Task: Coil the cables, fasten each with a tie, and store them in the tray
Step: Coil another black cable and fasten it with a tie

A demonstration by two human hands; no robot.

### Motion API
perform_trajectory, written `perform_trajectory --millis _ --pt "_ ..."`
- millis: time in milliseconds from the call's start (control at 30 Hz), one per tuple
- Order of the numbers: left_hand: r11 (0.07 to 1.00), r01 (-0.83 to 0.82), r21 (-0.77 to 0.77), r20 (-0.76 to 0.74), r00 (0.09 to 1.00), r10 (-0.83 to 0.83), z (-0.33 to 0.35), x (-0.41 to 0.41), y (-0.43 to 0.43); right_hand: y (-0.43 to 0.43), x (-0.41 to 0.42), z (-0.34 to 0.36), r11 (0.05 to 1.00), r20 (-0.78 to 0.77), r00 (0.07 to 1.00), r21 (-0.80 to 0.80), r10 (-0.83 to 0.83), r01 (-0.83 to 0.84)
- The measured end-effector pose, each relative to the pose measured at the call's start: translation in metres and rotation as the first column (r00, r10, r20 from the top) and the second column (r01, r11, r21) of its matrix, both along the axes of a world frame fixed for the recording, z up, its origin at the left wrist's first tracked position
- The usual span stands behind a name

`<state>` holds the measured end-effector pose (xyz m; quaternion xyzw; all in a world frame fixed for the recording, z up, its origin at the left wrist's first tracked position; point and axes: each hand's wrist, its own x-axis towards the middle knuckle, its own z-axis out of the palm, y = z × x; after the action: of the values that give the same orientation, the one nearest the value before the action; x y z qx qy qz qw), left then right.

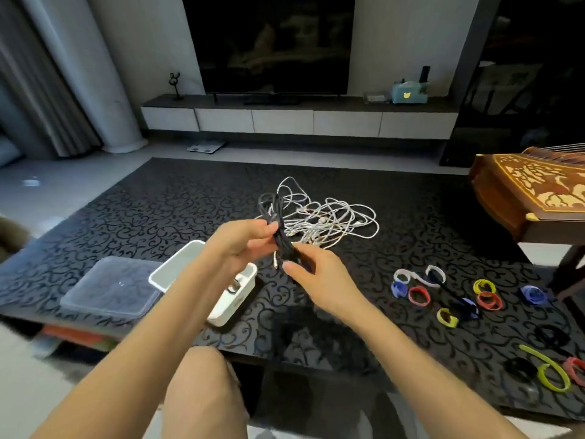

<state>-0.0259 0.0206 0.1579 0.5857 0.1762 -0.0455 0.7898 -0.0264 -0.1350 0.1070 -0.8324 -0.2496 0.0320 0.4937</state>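
Left of the grip, farthest out: one clear flat plastic lid (110, 286), lying on the black scroll-patterned table (190, 201).

Left of the grip and below it: one white rectangular plastic tray (177, 264), partly hidden by the forearm. Something small lies inside, too hidden to name.

At the grip, left side: left hand (243, 242), fingers curled round the upper middle of the bundle.

In the grip: one black cable gathered into a long narrow bundle (278, 229), held above the table. Its long axis is near upright, with the top loops leaning away from the person. It carries no tie.

At the grip, right side: right hand (316, 274), fingertips pinching the bundle's lower end. A pale tip there is probably a connector, but blur hides it.

Behind the grip, slightly right: one loose tangle of white cables (332, 220), uncoiled.

Right of the grip, well apart: coloured loop ties (418, 294), scattered on the table.

Judgement: the ties lie on the right hand's side and the tray on the left hand's. The right hand would likely fetch a tie while the left hand holds the bundle.
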Motion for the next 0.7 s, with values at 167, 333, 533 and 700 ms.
perform_trajectory --millis 167,333,533,700 --pt "0.933 -0.302 0.194 -0.041 0.948 0.316 -0.037 -0.013 0.076 0.075 0.012 -0.009 0.986 -0.061 0.998 -0.164 0.024 -0.033" --pt "0.664 -0.415 0.621 0.003 0.849 0.528 -0.083 -0.032 0.145 0.151 0.024 -0.027 0.837 -0.059 0.995 -0.538 0.085 -0.104" --pt "0.638 -0.343 0.689 -0.021 0.871 0.491 -0.112 -0.036 0.149 0.194 0.018 -0.056 0.733 -0.014 0.986 -0.666 0.169 -0.135" --pt "0.593 -0.328 0.735 0.049 0.899 0.436 -0.115 -0.024 0.134 0.155 0.020 -0.058 0.882 0.272 0.962 -0.462 0.040 0.094"
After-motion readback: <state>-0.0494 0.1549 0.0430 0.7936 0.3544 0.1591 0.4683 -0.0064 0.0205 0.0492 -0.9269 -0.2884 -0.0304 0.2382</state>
